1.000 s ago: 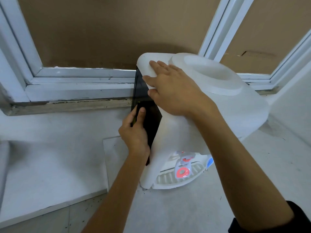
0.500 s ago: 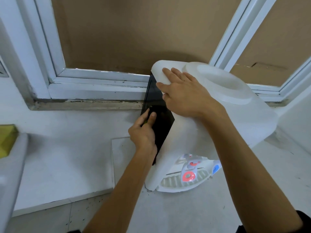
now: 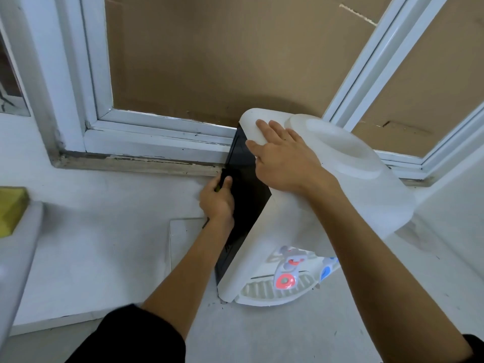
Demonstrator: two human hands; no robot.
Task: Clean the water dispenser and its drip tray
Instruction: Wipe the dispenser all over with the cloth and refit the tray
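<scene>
At the far left edge I saw a yellow sponge-like block (image 3: 11, 210) lying on a white ledge (image 3: 18, 258), well apart from the work. Further right, a flat white slab (image 3: 86, 271) lay on the pale floor below a white window frame (image 3: 162, 137) backed with brown cardboard (image 3: 222, 53). My left hand (image 3: 217, 200) was clenched round a small item with a yellow-green tip (image 3: 217, 188), pressed against the dispenser's glossy black side panel (image 3: 243, 195); I could not tell what the item was. Faint marks showed low on that panel, too small to read. The white plastic tabletop water dispenser (image 3: 288, 231) stood on the floor just beside the window sill, its round bottle well (image 3: 337, 150) facing up. My right hand (image 3: 285, 158) lay flat on its top front edge, fingers straight and spread, gripping nothing. Below it were the red-buttoned tap (image 3: 285, 277) and, further right, the blue-buttoned tap (image 3: 326, 271), both over the white slotted drip tray (image 3: 267, 290) seated in the dispenser's base.
</scene>
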